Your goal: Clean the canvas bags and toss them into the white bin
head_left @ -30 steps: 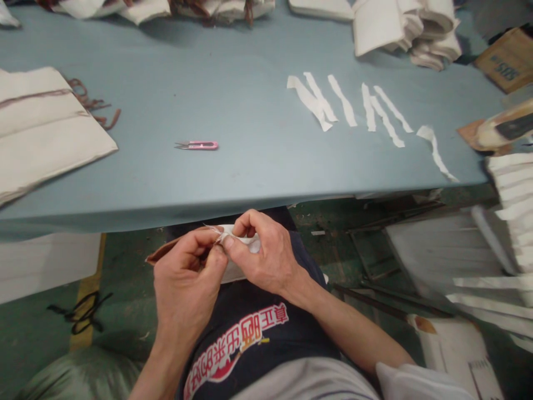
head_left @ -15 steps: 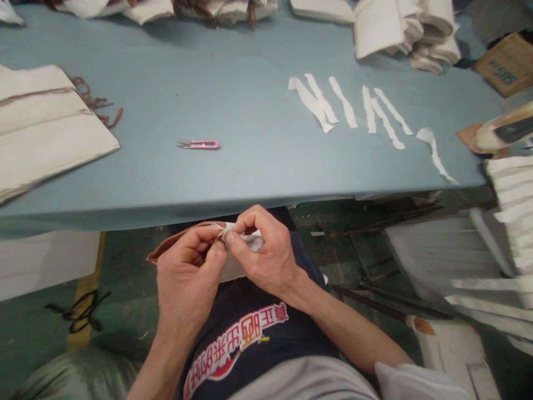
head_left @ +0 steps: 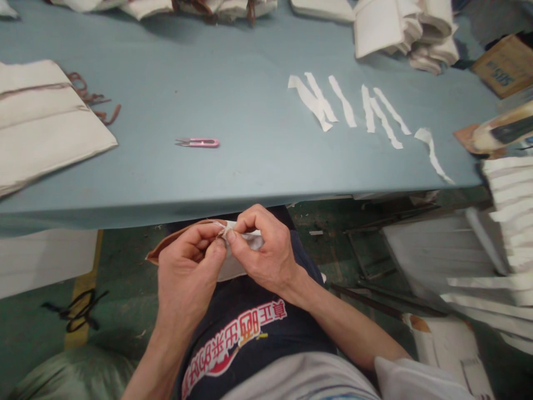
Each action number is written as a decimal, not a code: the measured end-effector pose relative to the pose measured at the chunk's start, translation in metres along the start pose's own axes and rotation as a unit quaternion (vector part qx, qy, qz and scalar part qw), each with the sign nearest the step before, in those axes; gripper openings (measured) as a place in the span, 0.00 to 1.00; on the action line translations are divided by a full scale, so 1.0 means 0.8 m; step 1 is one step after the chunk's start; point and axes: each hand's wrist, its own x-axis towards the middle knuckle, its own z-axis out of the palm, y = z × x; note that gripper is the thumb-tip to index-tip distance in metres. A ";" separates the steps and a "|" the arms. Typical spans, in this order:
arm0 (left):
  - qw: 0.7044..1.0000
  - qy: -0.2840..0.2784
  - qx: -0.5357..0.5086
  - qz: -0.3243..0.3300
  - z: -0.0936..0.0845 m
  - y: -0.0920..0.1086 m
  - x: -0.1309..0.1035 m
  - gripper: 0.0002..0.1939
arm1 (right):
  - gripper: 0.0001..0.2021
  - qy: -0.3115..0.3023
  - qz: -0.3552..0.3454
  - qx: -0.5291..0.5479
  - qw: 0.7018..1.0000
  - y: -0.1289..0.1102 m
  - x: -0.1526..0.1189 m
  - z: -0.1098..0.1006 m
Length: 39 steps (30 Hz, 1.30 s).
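In front of my lap, below the table edge, is a fabric piece (head_left: 231,269) with a white part and a brown edge on its left side. My left hand (head_left: 185,266) is closed on it, thumb and fingers pinching near the brown edge. My right hand (head_left: 268,250) is closed too, thumb and forefinger pinching pale loose threads (head_left: 224,228) at the same spot. Both sets of fingertips almost touch and hide part of the threads. On the table beyond lie pink-handled thread snips (head_left: 204,143), apart from both hands.
A blue-green cloth covers the table (head_left: 233,172). A cream fabric panel with brown ties (head_left: 45,125) lies left, several white strips (head_left: 343,103) right. Stacked cream fabric pieces (head_left: 378,28) stand at the back, with a cardboard box (head_left: 506,66) at far right.
Both hands keep their pinch at nearly the same spot, with the fingertips shifting slightly on the threads. The whole view has moved a little.
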 end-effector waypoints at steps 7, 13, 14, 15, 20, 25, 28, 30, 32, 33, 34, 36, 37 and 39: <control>1.000 -0.013 -0.003 -0.026 -0.002 0.002 0.002 0.07 | 0.09 -0.018 -0.055 -0.059 0.997 0.007 -0.001 -0.005; 0.999 -0.028 -0.003 -0.033 -0.008 -0.003 0.002 0.07 | 0.09 -0.021 -0.110 -0.078 0.991 0.013 -0.003 -0.007; 0.999 -0.036 0.000 -0.031 -0.010 -0.005 0.001 0.07 | 0.09 -0.023 -0.100 -0.069 0.992 0.012 -0.003 -0.008; 0.999 -0.045 0.002 -0.027 -0.013 -0.008 0.001 0.07 | 0.10 -0.025 -0.089 -0.060 0.994 0.011 -0.003 -0.009; 0.996 -0.084 -0.030 -0.014 -0.024 -0.017 0.001 0.10 | 0.10 -0.038 -0.061 -0.024 0.997 0.003 -0.002 -0.011; 0.998 -0.054 -0.023 0.001 -0.018 -0.024 0.002 0.14 | 0.10 -0.033 0.002 0.014 0.999 0.000 -0.006 -0.005; 0.997 -0.059 -0.057 -0.016 -0.015 -0.031 -0.001 0.14 | 0.09 -0.029 0.012 0.024 0.999 0.000 -0.008 -0.001; 0.994 -0.061 -0.087 -0.036 -0.014 -0.035 -0.004 0.14 | 0.09 -0.022 -0.002 0.024 0.999 0.002 -0.009 0.000; 0.990 -0.052 -0.117 -0.053 -0.013 -0.036 -0.006 0.13 | 0.10 -0.011 -0.028 0.024 0.999 0.004 -0.009 0.002; 0.989 -0.046 -0.131 -0.058 -0.011 -0.035 -0.007 0.13 | 0.10 -0.005 -0.042 0.025 0.999 0.005 -0.009 0.003; 0.987 -0.038 -0.143 -0.061 -0.009 -0.033 -0.007 0.12 | 0.10 0.000 -0.054 0.028 0.998 0.006 -0.009 0.003; 0.985 -0.024 -0.162 -0.061 -0.006 -0.029 -0.009 0.11 | 0.10 0.005 -0.072 0.041 0.997 0.009 -0.008 0.004; 0.984 -0.021 -0.168 -0.060 -0.004 -0.026 -0.010 0.10 | 0.10 0.005 -0.077 0.048 0.996 0.011 -0.008 0.005; 0.983 -0.017 -0.173 -0.054 -0.001 -0.021 -0.012 0.10 | 0.09 0.001 -0.078 0.059 0.995 0.014 -0.008 0.005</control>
